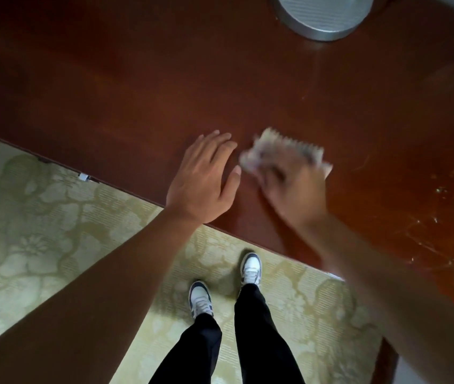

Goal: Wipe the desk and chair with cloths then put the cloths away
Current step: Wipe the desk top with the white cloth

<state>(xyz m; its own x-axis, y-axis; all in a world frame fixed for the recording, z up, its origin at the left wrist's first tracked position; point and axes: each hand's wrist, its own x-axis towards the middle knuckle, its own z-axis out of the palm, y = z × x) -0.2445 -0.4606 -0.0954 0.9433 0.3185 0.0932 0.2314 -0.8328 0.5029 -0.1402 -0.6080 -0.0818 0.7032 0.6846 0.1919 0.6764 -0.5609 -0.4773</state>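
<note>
**Cloth on the desk, near its front edge**

From my feed, the patterned carpet [40, 231] fills the left, with 2 shoes [201, 299] on it. My left hand [203, 178] lies flat on the red-brown desk [137, 92], fingers straight and slightly spread. Just right of it, my right hand [292, 187] is blurred; it presses on the pale cloth [284, 151], but I cannot tell how its fingers lie. A round grey base [323, 15] stands at the desk's far side.
</note>
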